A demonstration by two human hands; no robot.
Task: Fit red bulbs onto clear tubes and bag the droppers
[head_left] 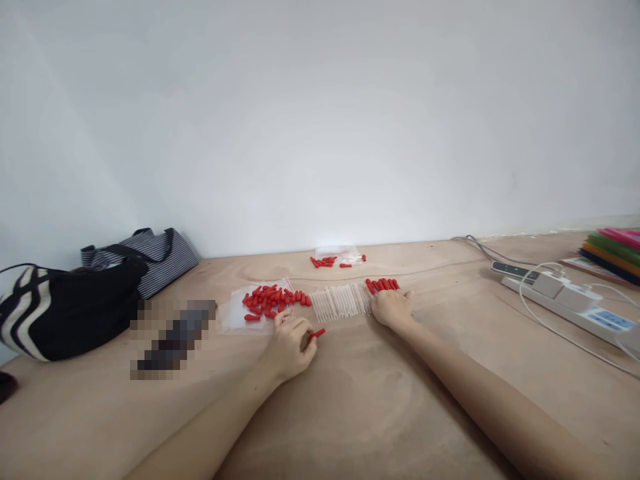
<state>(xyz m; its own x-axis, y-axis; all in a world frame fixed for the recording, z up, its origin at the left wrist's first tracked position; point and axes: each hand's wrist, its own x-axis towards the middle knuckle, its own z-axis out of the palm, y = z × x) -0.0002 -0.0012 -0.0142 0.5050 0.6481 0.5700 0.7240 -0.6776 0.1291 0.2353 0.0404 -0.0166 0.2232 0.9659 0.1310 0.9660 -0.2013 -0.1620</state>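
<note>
Plywood forms the surface [360,400], which is backed by a plain white wall. At its middle, one red cap [317,333] is gripped between the fingertips of the left hand [290,348], which is curled closed around it just in front of the loose pile of red caps [273,300]. That pile is spread on a clear plastic bag [235,315] lying flat. Directly to the right of the pile, a row of clear tubes [340,302] is laid side by side; no caps can be seen on them. At the right end of the row, a short line of red-capped pieces [383,285] is held in place under the fingertips of the right hand [393,308], which is laid flat and grasps nothing.

Progress is judged as early: only the small capped group at the right end appears finished, while most of the tubes are bare and most of the caps are unused.

Farther back, a second small bag with a few red caps [333,259] is placed near the wall. A black-and-white striped bag [65,310] and a grey striped bag [155,257] are set at the left. At the right, a power strip [565,297] with cables and a stack of coloured folders [613,252] are found.
</note>
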